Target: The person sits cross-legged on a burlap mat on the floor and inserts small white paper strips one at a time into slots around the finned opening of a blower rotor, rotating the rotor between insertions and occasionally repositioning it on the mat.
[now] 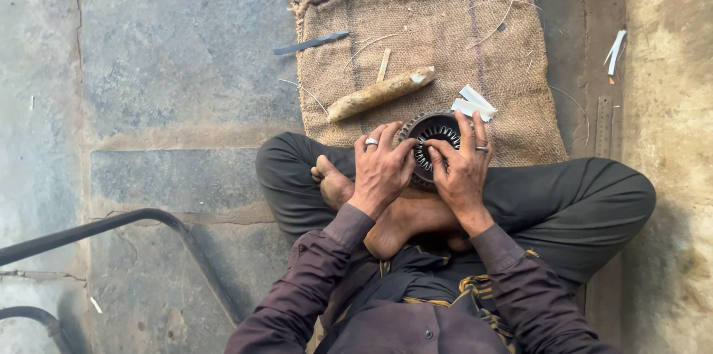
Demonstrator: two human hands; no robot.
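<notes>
Gripping, left hand [382,168]: clasps the ring's left rim.
Ring: slotted metal ring [433,138] over the crossed legs (partly hidden by fingers).
Right hand [462,168]: fingers pressed into its slots.
Behind: wooden stick [380,93], paper strips [473,104] on burlap sack [445,34].

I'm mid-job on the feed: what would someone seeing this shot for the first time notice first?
First, the two hands at centre: the left hand and right hand grip a dark slotted metal ring over the crossed legs. Behind it lies a burlap sack on the stone floor, with a pale wooden stick and white paper strips on it.
</notes>
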